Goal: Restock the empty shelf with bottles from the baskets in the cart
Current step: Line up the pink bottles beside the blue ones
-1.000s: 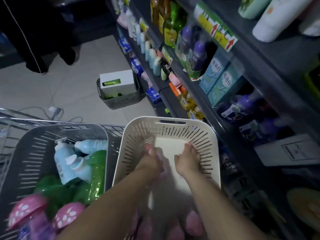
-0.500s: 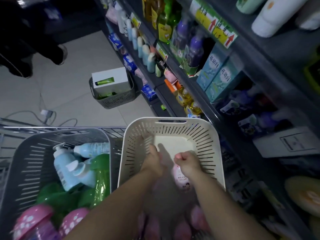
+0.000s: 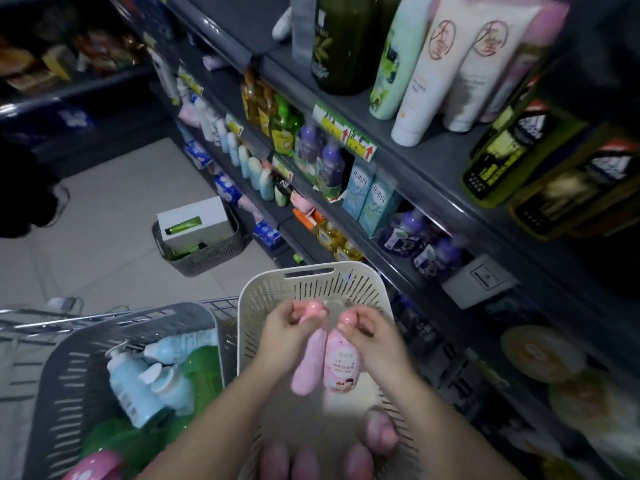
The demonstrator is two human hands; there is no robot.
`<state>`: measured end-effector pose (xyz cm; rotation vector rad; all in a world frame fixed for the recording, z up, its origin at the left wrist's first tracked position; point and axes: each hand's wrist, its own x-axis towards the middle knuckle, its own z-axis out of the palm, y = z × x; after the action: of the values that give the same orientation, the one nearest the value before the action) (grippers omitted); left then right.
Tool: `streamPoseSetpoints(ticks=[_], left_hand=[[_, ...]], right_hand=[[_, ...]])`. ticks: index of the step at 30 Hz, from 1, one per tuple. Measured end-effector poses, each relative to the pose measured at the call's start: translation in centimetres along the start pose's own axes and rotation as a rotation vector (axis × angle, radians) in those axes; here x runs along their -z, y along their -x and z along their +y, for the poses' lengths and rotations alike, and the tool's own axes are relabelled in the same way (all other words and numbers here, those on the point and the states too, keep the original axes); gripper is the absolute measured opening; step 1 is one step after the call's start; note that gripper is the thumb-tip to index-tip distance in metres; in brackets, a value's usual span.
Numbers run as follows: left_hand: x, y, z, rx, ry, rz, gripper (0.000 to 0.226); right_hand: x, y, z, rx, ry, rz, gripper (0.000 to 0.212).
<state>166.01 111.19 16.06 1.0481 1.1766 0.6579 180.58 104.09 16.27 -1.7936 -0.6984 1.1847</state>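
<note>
Over the cream basket (image 3: pixel 266 292) in the cart, each of my hands holds a pink bottle by its cap. My left hand (image 3: pixel 285 336) grips the left pink bottle (image 3: pixel 306 365). My right hand (image 3: pixel 372 336) grips the right pink bottle (image 3: pixel 341 365), whose label faces me. Both bottles hang side by side above the basket floor. More pink bottles (image 3: pixel 346 459) lie at the near end of the basket. The grey basket (image 3: pixel 69 368) to the left holds pale blue pump bottles (image 3: pixel 133 389) and green bottles (image 3: pixel 204 368).
Stocked shelves (image 3: pixel 433 174) run along the right, with bottles, tubes and boxes. On the floor ahead stands a grey basket (image 3: pixel 207 258) holding a white box. A person's dark shoe (image 3: pixel 45 209) shows at far left. The cart's wire rim (image 3: pixel 104 315) lies in front.
Both hands have lifted out of the cream basket, each now carrying a pink bottle. My head has tilted up, bringing higher shelves into view.
</note>
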Motion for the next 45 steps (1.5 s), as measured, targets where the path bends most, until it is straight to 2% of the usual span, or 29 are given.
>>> streamPoseSetpoints(ticks=[4, 9, 15, 19, 22, 25, 30, 34, 42, 45], left_hand=[[0.1, 1.1, 4.7, -0.063, 0.034, -0.095, 0.004], [-1.8, 3.3, 8.6, -0.074, 0.093, -0.29, 0.012], [-7.4, 7.1, 10.9, -0.126, 0.168, -0.446, 0.017], [-11.9, 10.4, 12.2, -0.168, 0.155, -0.565, 0.023], [-16.3, 13.5, 12.6, -0.173, 0.113, -0.64, 0.018], [-21.0, 17.8, 12.8, -0.193, 0.108, -0.701, 0.019], [-28.4, 24.6, 11.9, -0.251, 0.008, -0.802, 0.02], [-33.9, 30.6, 11.0, -0.261, 0.05, -0.824, 0.018], [-42.2, 40.2, 8.7, -0.274, 0.091, -0.981, 0.013], [-44.4, 42.3, 8.3, -0.275, 0.068, -1.035, 0.024]], right_hand=[[2.3, 2.6, -5.0, 0.109, -0.05, -0.036, 0.016], [6.3, 5.9, -9.3, 0.179, -0.116, 0.02, 0.016], [11.7, 10.6, -10.3, 0.25, -0.191, 0.1, 0.009], [16.3, 14.7, -9.7, 0.293, -0.24, 0.174, 0.013], [20.2, 18.5, -8.7, 0.331, -0.281, 0.253, 0.014], [24.3, 22.7, -7.2, 0.365, -0.348, 0.341, 0.024], [30.7, 30.5, -4.6, 0.4, -0.391, 0.472, 0.015], [35.3, 36.4, -2.4, 0.442, -0.416, 0.577, 0.017], [41.9, 45.9, 1.5, 0.487, -0.507, 0.774, 0.017], [43.5, 48.2, 2.8, 0.502, -0.511, 0.845, 0.017]])
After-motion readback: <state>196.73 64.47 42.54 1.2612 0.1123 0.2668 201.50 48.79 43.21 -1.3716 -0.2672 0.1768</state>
